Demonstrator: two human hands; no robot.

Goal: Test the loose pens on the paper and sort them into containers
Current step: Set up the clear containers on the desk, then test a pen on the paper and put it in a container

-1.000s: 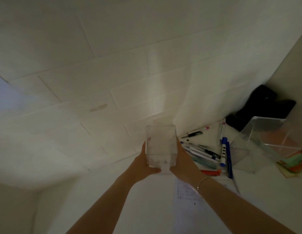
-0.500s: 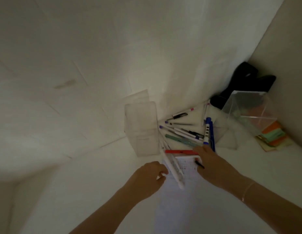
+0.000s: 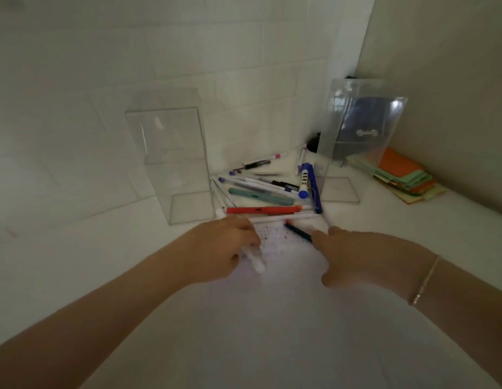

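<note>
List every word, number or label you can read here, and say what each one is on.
No text can be read.
Paper: rows of small marks, too blurred to read.
Blue marker: dark print on its white barrel, too small to read.
Pens: no legible brand or label.
Clear containers: no label seen.

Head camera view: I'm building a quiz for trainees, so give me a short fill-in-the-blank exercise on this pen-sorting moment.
1. The left hand grips a pen whose barrel is ____ in colour.
2. The long orange-red pen lies just beyond the far edge of the scribbled white ____.
3. The tall clear plastic container standing left of the pen pile holds ____ pens.
4. The stack of orange and green paper notes lies on the ____ side of the desk.

Missing words: white; paper; no; right
</note>
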